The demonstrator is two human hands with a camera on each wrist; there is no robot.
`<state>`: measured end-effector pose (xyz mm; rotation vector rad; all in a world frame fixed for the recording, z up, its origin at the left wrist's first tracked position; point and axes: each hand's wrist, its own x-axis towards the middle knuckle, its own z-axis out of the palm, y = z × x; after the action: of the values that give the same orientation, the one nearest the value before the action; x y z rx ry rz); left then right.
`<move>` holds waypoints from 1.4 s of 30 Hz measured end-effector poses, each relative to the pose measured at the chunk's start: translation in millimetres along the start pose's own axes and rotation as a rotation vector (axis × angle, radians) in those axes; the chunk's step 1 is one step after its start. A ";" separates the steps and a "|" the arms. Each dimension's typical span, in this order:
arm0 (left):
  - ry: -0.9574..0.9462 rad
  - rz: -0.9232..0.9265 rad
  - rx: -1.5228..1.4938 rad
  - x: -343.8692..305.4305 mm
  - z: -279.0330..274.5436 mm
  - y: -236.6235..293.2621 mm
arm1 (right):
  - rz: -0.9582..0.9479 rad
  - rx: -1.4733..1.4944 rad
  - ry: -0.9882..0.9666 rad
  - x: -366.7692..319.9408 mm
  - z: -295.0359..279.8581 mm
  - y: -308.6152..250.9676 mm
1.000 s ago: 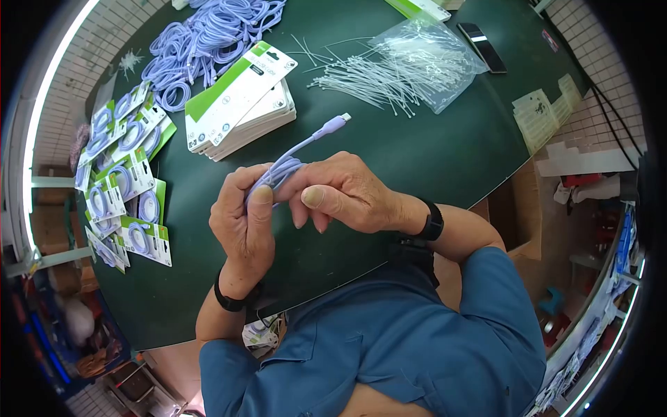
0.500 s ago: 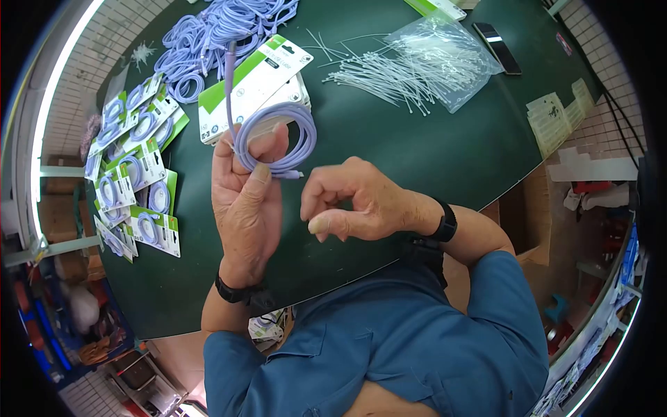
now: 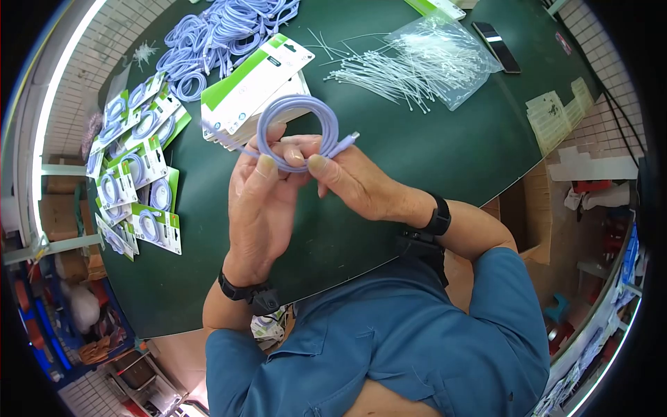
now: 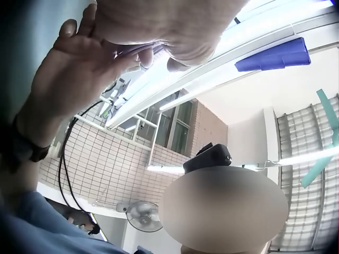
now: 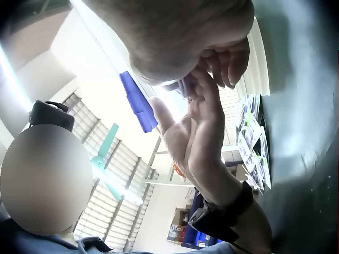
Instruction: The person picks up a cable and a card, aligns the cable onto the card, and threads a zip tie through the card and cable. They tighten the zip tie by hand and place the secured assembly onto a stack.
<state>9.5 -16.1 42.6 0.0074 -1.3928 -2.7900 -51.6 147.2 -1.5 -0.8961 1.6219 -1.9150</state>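
Over the surface (image 3: 417,160), near the card stack (image 3: 257,87), the left hand (image 3: 260,208) and right hand (image 3: 361,184) pinch the near side of the coiled cable (image 3: 331,126). Loop gathering appears in hand; the next move likely calls for keeping the loops aligned.

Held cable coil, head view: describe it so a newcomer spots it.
On the dark green table, find the white and green card stack. Just toward the person, the left hand and right hand hold a lavender cable coil. Unlike the heaped cables and carded coils, it alone is in the hands.
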 end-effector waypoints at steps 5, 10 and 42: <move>0.180 -0.046 0.139 3.3 -17.3 -4.7 | 0.052 -0.114 0.102 0.0 -20.0 2.2; 0.193 -0.074 0.133 8.9 -36.2 -26.5 | 0.127 -0.015 0.060 4.1 -19.9 10.5; 0.170 -0.269 0.437 -14.8 -90.3 -22.4 | 0.168 -0.268 -0.144 7.8 -0.7 51.7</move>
<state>25.2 -74.4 -29.7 0.4585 -2.0474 -2.5248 -60.4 132.4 -50.9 -0.9444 1.8299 -1.5096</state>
